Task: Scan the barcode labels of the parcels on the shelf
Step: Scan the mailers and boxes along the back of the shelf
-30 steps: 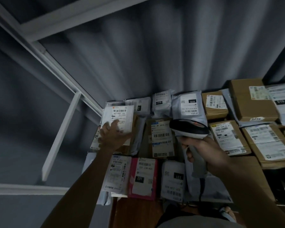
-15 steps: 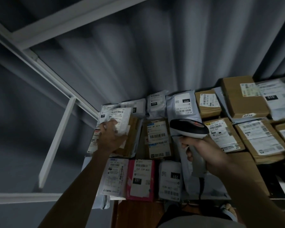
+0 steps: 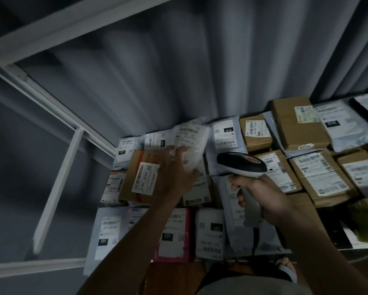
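Many labelled parcels lie flat on the shelf (image 3: 349, 249). My left hand (image 3: 176, 171) grips a small white parcel (image 3: 189, 143), blurred, lifted above the middle of the pile. Just left of it lies a brown box (image 3: 140, 179) with a white barcode label facing up. My right hand (image 3: 261, 194) holds a black and white barcode scanner (image 3: 241, 165) by its handle, its head level over the parcels to the right of the lifted one. A pink parcel (image 3: 175, 237) lies in the front row.
White shelf frame bars (image 3: 57, 179) run at the left. A grey curtain (image 3: 178, 71) hangs behind the shelf. Brown boxes (image 3: 298, 126) and grey bags fill the right side. The scanner cable (image 3: 255, 239) hangs down at the front edge. My foot shows below.
My left hand has picked the white parcel off the brown box at the left and carried it right and up. The brown box's label is now uncovered. The scanner has barely moved.
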